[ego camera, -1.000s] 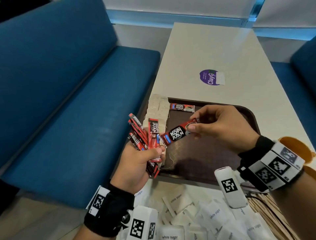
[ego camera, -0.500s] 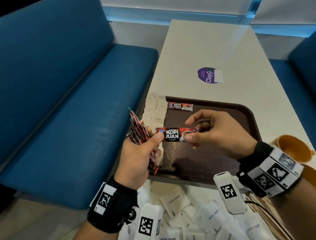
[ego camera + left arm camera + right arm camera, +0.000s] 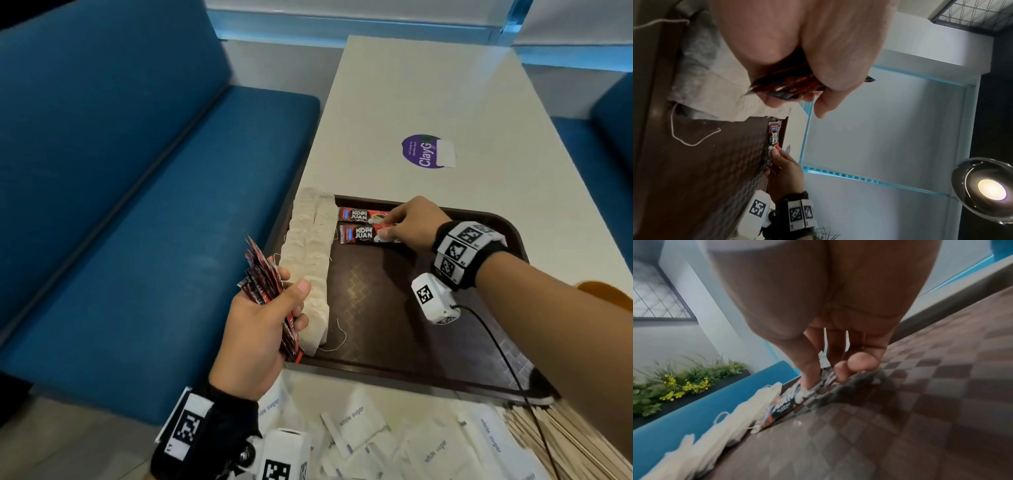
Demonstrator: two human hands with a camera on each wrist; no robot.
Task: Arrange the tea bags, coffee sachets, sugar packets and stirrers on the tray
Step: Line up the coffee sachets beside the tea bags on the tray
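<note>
A brown tray lies on the pale table. Along its left side runs a row of several beige tea bags. One red coffee sachet lies flat at the tray's far left. Just below it my right hand pinches a second coffee sachet by its right end, low on the tray floor. My left hand grips a fanned bundle of several red coffee sachets off the tray's left edge. In the left wrist view the bundle shows between thumb and fingers.
White sugar packets lie scattered on the table in front of the tray. A pile of wooden stirrers sits at the near right. A purple sticker marks the table further back. Blue bench seats flank the table.
My right hand has carried the single sachet from beside the left hand's bundle forward to the tray's far left, just under the first sachet. The left hand stayed in place with its bundle.
</note>
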